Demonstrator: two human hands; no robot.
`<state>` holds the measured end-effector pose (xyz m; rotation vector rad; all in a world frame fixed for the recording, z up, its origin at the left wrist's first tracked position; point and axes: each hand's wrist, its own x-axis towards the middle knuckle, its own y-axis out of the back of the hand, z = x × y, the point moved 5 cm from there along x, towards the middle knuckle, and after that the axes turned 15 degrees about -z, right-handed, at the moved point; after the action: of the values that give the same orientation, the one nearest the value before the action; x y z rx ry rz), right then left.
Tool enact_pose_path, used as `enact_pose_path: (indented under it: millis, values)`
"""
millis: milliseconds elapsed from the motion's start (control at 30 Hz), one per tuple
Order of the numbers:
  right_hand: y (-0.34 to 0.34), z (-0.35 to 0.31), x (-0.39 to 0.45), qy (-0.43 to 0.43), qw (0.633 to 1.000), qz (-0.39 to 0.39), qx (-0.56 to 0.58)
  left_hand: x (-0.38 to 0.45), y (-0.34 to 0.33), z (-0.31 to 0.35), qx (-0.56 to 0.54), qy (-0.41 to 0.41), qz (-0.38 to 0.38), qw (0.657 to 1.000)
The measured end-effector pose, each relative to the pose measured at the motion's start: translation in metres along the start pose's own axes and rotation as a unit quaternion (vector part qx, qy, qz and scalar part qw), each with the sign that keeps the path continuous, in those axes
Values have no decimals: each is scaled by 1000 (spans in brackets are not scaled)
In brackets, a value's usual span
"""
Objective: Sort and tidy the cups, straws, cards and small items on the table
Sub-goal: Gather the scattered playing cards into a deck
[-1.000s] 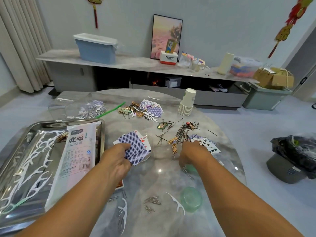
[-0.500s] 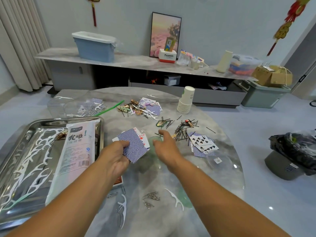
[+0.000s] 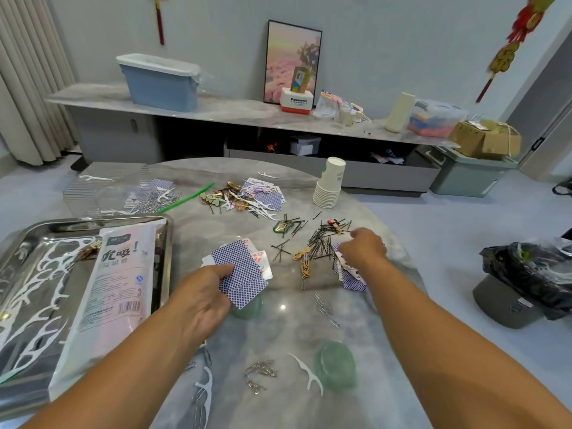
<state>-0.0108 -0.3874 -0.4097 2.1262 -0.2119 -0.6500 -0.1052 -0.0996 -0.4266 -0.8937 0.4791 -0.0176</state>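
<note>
Broadly, the sort was judged to be in an early-to-middle stage. The left hand (image 3: 204, 300) gripped a fan of blue-backed playing cards (image 3: 240, 274) between thumb and fingers, held just above the table (image 3: 284, 335). The right hand (image 3: 363, 249) reached over a loose pile of cards (image 3: 353, 278) lying on the table at the right; its fingers were curled downward over the pile, but whether they had pinched a card could not be told.

Completed, as far as visible:
- Paper cups (image 3: 329, 187) stood nested in one stack at the far side of the table.
- Several white floss picks (image 3: 31, 274) and a pack of straws (image 3: 114, 292) lay in the steel tray (image 3: 168, 243) at the left.

Remaining, as far as visible:
- More cards (image 3: 269, 199) lay mixed with floss picks and small ornaments at the far centre.
- Black hairpins (image 3: 318, 243) were scattered beside the right hand.
- A green straw (image 3: 188, 198) lay loose beyond the tray.
- Paper clips (image 3: 260, 370), a floss pick (image 3: 306, 371) and a green lid (image 3: 335, 365) lay near the table's front edge.
</note>
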Motion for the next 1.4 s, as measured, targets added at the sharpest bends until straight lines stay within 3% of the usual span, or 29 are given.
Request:
enact_pose_path:
  millis: [67,200,333,600,833,967,1233,1333,1400]
  values:
    - [6,22,15,-73,996,-37,-19,3,1,-2,0,5,-1,1000]
    - [-4,35,33,-112,986,-105,-68,13,5,-1,1,7,-9,1000]
    - [-12,16,35,-80,981,-110,-135,17,9,1,7,4,-6,1000]
    - [-58,-33,10,-7,961,-203,-189,11,5,4,13,2,-10,1000]
    - [-67,-46,-13,-19,962,-188,-197,11,7,4,22,2,-2,1000]
    - [-68,-57,-30,39,946,-208,-247,10,7,4,31,4,3,999]
    - [-22,-87,-48,114,962,-217,-125,10,7,9,40,-7,18,999]
    - [2,-95,-44,129,968,-211,51,11,8,11,43,-14,24,999]
    - [8,-99,-43,126,944,-236,196,11,6,12,46,-16,28,998]
